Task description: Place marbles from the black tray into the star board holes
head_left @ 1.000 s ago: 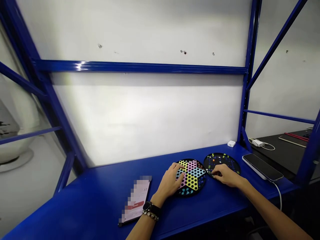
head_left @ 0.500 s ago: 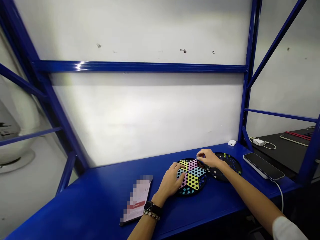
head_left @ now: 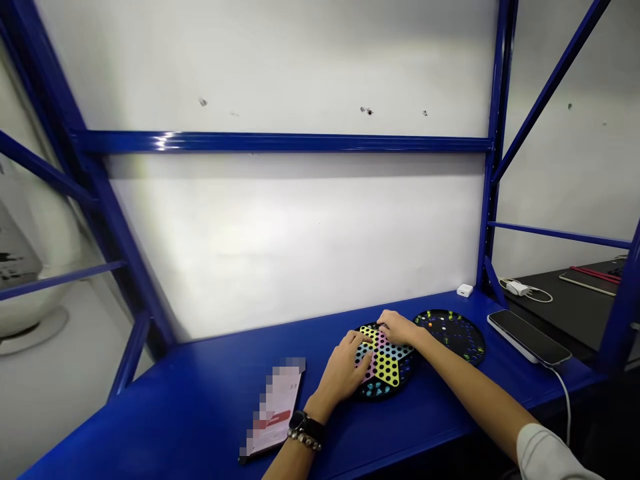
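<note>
A round black game board with a coloured star pattern [head_left: 386,363] lies on the blue shelf [head_left: 200,407]. My left hand [head_left: 345,367] rests on the board's left edge with its fingers curled. My right hand [head_left: 397,328] is over the board's far edge, fingertips pinched together on something too small to make out. To the right lies a second round black tray [head_left: 453,330] holding several small coloured marbles.
A phone [head_left: 274,408] lies flat left of my left wrist. Another phone [head_left: 527,337] with a white cable lies right of the tray. A small white charger [head_left: 465,291] sits by the wall. Blue rack posts [head_left: 493,193] and beams [head_left: 280,143] frame the shelf.
My right hand left the marble tray and moved left across to the far edge of the star board. My left hand stayed on the board's left edge.
</note>
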Demonstrator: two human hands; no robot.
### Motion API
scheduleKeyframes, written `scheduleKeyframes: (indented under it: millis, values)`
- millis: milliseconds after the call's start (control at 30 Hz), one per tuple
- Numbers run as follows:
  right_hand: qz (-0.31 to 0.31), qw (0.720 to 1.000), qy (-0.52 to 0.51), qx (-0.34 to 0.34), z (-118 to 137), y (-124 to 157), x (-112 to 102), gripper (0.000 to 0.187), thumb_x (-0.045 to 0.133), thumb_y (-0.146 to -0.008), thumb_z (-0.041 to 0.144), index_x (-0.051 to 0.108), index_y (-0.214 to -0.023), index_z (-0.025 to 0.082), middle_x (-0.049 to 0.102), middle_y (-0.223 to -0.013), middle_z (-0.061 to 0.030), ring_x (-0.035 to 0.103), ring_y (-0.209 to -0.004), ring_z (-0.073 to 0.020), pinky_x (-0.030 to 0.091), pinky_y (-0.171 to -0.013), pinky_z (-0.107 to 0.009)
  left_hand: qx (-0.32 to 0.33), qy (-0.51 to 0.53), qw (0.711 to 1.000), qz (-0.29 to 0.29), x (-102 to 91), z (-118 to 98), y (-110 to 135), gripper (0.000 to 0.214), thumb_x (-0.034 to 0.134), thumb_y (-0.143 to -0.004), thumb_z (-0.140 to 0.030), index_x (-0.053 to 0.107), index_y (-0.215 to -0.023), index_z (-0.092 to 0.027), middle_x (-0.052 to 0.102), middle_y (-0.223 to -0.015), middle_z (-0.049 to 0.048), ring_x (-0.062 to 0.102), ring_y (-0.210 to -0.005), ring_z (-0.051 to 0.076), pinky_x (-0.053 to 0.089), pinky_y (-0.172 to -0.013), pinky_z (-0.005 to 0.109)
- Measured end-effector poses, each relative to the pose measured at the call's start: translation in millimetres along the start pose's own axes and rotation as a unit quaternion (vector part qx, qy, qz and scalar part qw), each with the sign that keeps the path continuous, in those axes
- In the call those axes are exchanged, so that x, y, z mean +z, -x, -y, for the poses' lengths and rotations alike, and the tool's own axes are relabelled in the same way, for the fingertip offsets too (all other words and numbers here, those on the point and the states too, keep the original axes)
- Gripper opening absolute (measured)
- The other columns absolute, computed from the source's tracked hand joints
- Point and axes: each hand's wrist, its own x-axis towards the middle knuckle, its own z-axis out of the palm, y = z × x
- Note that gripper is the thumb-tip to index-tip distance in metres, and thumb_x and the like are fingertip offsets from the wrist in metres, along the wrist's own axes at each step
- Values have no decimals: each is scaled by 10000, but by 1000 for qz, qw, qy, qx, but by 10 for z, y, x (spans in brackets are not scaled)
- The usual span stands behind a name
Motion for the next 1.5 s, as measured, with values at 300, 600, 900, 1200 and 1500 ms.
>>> scheduleKeyframes:
  millis: [300, 600, 900, 1200, 1500]
  values:
    - [148, 989, -12, -5, 166, 142, 38, 783, 212, -1010, 622, 206, -1629, 142, 104, -1701, -130, 55, -1564, -340, 72, -1230, -590, 8, 5, 1000, 13, -12, -2, -7, 232, 477, -941, -340, 636, -1090, -260, 641, -1146, 76, 630, -1077, 270, 512, -960, 432]
    - [143, 989, -21, 36, 212, 166, 8, 931, 241, -958, 731, 144, -1632, 95, -39, -1695, -170, 35, -1569, -319, 73, -1242, -544, 11, 1, 1000, 6, -3, 15, -8, 225, 487, -940, -332, 639, -1091, -264, 649, -1182, 72, 640, -1065, 259, 516, -955, 413]
    - [77, 993, -40, 84, -84, 305, -208, 792, 206, -1005, 659, 214, -1625, 167, 104, -1706, -114, 91, -1566, -277, 99, -1240, -494, 15, 0, 1000, 3, -3, 34, -5, 236, 483, -947, -335, 630, -1112, -253, 645, -1169, 76, 636, -1080, 265, 518, -958, 423]
    - [-79, 919, 183, 340, -1231, 798, -528, 374, 445, -1009, 339, 562, -1287, 117, 545, -1317, -231, 585, -1169, -332, 447, -913, -407, 2, -3, 1000, 7, 5, 33, -7, 223, 490, -940, -347, 632, -1090, -263, 652, -1180, 66, 645, -1079, 271, 523, -920, 407]
    - [-79, 924, 180, 329, -1224, 868, -446, 316, 384, -1025, 256, 599, -1231, 150, 592, -1262, -199, 672, -1033, -286, 454, -849, -363, 4, -7, 1000, 5, 6, 39, -13, 233, 480, -943, -347, 629, -1100, -263, 641, -1182, 62, 656, -1055, 249, 535, -926, 393]
